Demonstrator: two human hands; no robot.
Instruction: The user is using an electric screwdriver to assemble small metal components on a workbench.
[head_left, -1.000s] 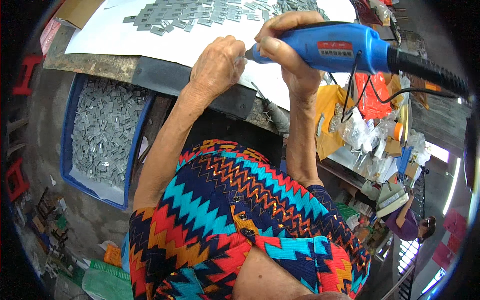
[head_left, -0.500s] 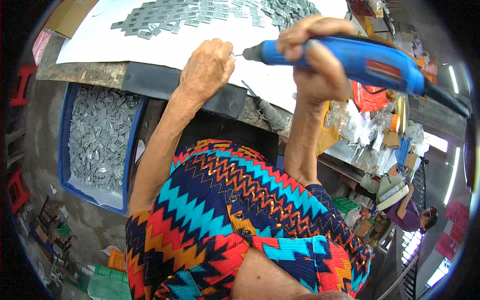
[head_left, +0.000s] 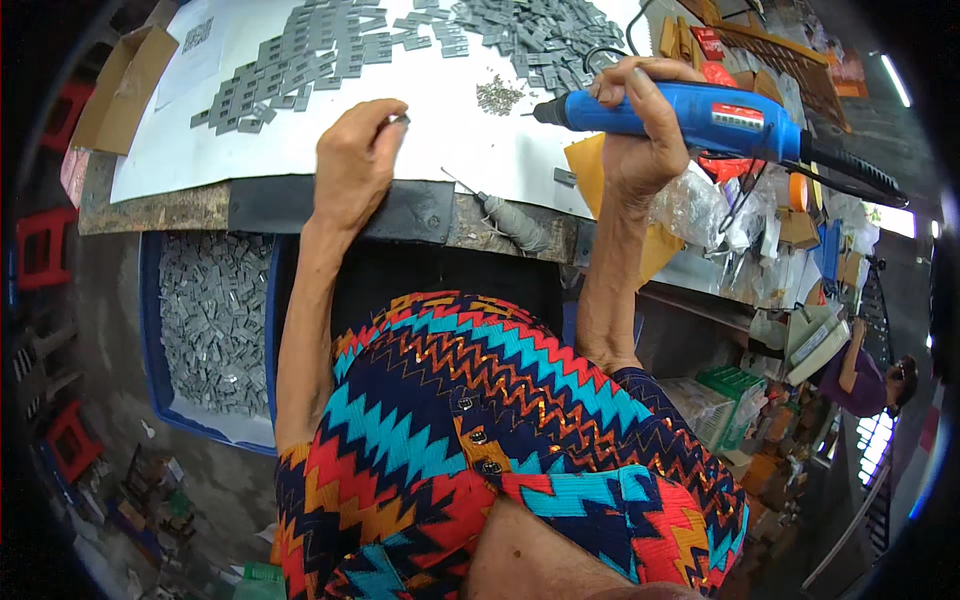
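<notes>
My right hand (head_left: 640, 130) grips a blue electric screwdriver (head_left: 700, 115), its tip pointing left above the white sheet (head_left: 440, 140) on the workbench. My left hand (head_left: 355, 160) rests on that sheet near the bench's front edge and pinches a small grey part (head_left: 398, 119) between its fingertips. Rows of grey metal parts (head_left: 300, 60) lie on the sheet beyond my left hand. A small heap of screws (head_left: 497, 96) sits between the two hands.
A blue crate (head_left: 215, 330) full of grey parts stands on the floor at my left. A grey-handled tool (head_left: 510, 220) lies on the bench edge. Cardboard boxes (head_left: 125, 85) sit far left, plastic bags and clutter at right. Another person (head_left: 865, 375) sits far right.
My right hand has pulled the screwdriver to the right, away from my left hand. My left hand has drawn back slightly toward the bench edge, still pinching the small part.
</notes>
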